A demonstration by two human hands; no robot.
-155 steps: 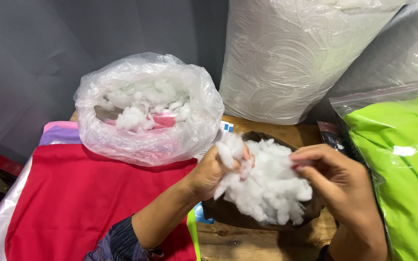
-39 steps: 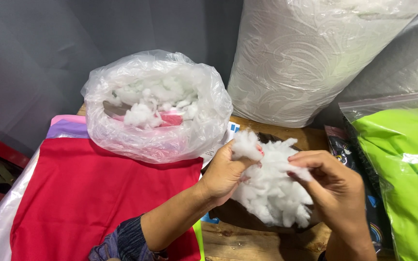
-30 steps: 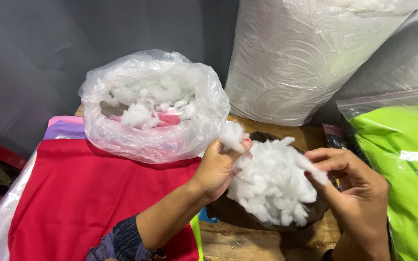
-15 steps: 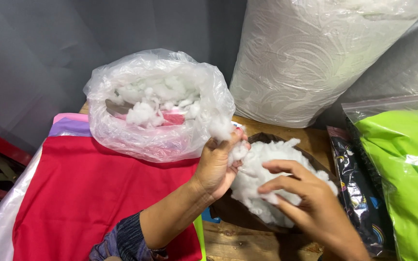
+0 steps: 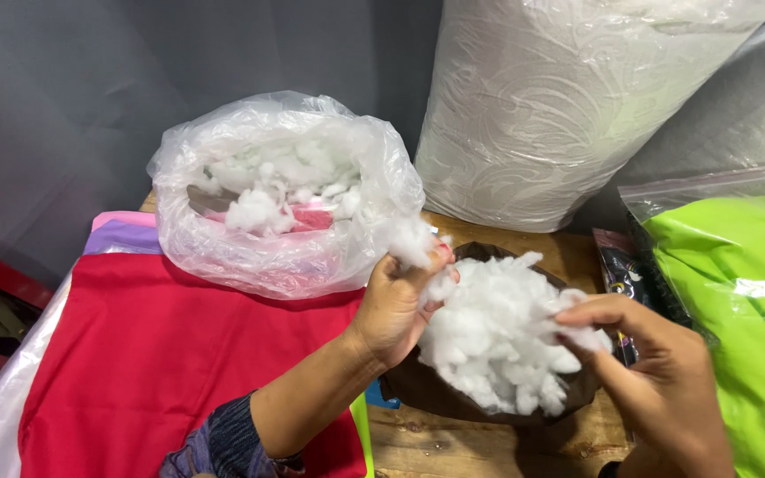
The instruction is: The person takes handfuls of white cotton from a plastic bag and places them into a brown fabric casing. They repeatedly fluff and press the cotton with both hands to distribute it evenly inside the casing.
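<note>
**Two hands in loose white fibre**

Your left hand (image 5: 396, 305) pinches a fluffy tuft (image 5: 413, 241) between thumb and fingers. Your right hand (image 5: 657, 381) pinches the edge of the soft white stuffing (image 5: 493, 341) heaped in one dark brown cover (image 5: 427, 394) on the wooden table (image 5: 453, 447). One crinkly clear plastic bag (image 5: 285, 257) beside it holds more.

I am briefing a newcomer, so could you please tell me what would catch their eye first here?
The fluffy white fibre stuffing heaped at centre, with the left hand pinching a tuft and the right hand pulling at its edge. Behind sits a clear plastic bag of more stuffing, on flat red fabric.
</note>
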